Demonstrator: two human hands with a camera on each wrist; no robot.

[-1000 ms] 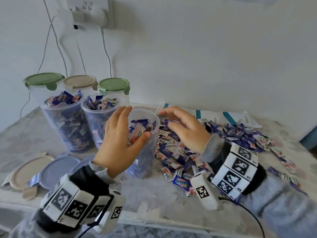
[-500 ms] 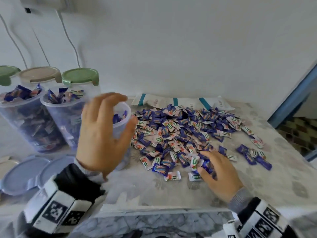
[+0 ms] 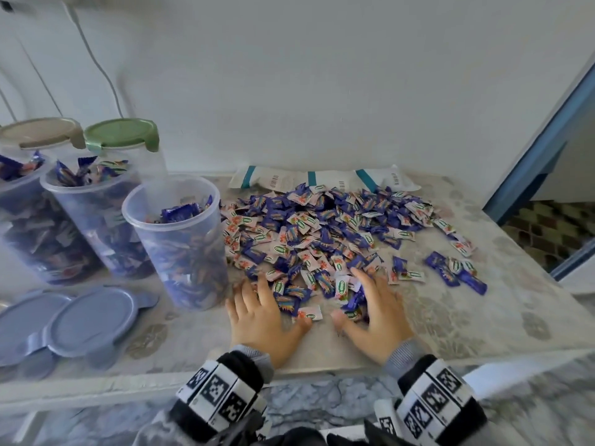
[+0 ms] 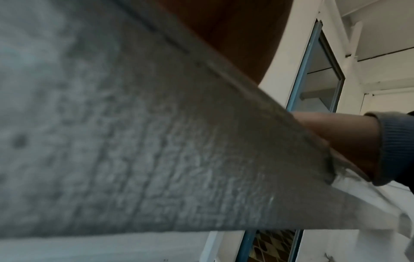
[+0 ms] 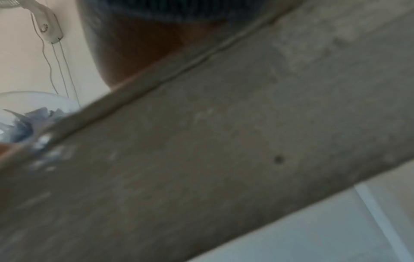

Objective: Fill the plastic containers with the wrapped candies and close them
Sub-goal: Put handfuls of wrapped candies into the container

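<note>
A heap of blue and white wrapped candies (image 3: 322,230) covers the middle of the table. My left hand (image 3: 260,313) lies flat at the heap's near edge, fingers spread and touching a few candies. My right hand (image 3: 373,307) rests beside it, fingers loosely bent over some candies. Left of the hands stands an open clear container (image 3: 177,243), nearly full. Two more open containers (image 3: 93,220) (image 3: 29,220), heaped with candies, stand further left. The wrist views show mostly the table's edge; the right wrist view catches the container (image 5: 27,113).
Two closed containers with a green lid (image 3: 122,135) and a beige lid (image 3: 42,132) stand by the wall. Loose blue lids (image 3: 93,320) lie at the front left. Empty candy bags (image 3: 322,180) lie behind the heap. A doorway (image 3: 547,220) opens to the right.
My left hand has let go of the near container and come down onto the table by the heap. My right hand has left the container's rim for the heap's near edge.
</note>
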